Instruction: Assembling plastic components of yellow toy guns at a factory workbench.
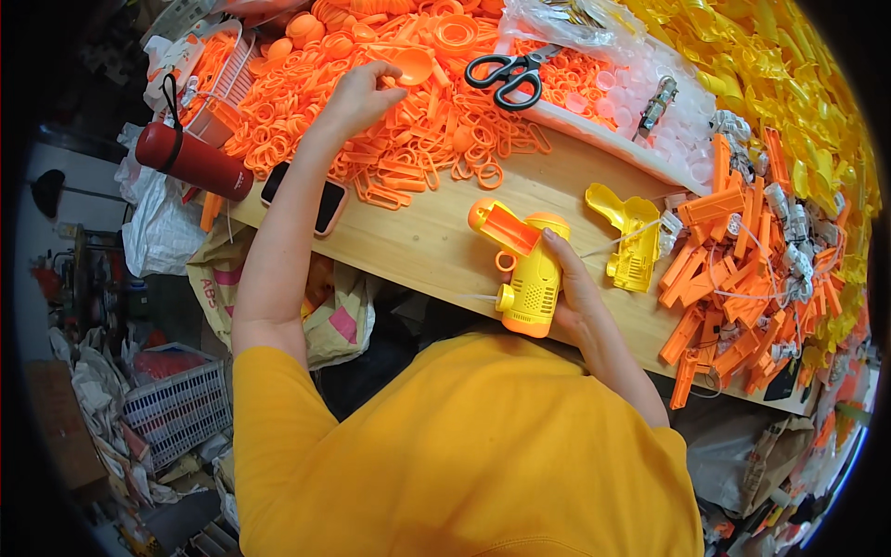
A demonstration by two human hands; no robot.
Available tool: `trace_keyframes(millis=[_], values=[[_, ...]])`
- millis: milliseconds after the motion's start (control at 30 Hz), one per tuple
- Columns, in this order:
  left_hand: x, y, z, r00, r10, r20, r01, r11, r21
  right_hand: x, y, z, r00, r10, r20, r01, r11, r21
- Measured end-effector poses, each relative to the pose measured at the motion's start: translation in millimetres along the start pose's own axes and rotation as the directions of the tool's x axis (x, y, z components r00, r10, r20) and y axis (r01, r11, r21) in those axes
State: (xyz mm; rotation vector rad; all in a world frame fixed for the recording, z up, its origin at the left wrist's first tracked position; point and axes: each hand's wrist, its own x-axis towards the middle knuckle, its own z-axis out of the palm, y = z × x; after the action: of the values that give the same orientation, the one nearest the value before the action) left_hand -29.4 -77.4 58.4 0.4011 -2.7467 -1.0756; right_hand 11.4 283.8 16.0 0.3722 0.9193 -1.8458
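Observation:
My left hand (360,97) reaches into a heap of loose orange plastic parts (371,139) at the back. Its thumb and index finger close at the edge of a shallow orange bowl-shaped piece (413,67). Over the table's front edge, my right hand (574,283) grips a yellow and orange plastic toy body (534,278) from the right. That body has an open orange trough on top, a perforated side and a small orange ring. A thin pale cord runs from near it toward a yellow half shell (633,237) lying open to the right.
Black-handled scissors (513,76) lie by a white tray (668,153) of translucent caps. Orange pieces with wires (724,278) crowd the right, yellow parts (798,102) behind them. A phone (325,204) and red flask (190,160) are at left.

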Motion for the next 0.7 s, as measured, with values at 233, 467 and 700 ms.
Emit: trace_keyframes(millis=[233, 467, 700], values=[[-3, 12, -21, 0.99, -0.051, 0.134, 0.046, 0.998, 0.044, 2, -3, -4, 0.994, -0.049, 0.097, 0.04, 0.996, 0.085], [0, 15, -47, 0.99, 0.082, 0.118, -0.121, 0.919, 0.376, -1, -11, -9, 0.939, -0.078, 0.335, -0.042, 0.94, 0.339], [9, 1, -62, 0.99, 0.128, 0.061, -0.141, 0.845, 0.515, 2, -9, -10, 0.929, -0.143, 0.342, 0.044, 0.958, 0.283]])
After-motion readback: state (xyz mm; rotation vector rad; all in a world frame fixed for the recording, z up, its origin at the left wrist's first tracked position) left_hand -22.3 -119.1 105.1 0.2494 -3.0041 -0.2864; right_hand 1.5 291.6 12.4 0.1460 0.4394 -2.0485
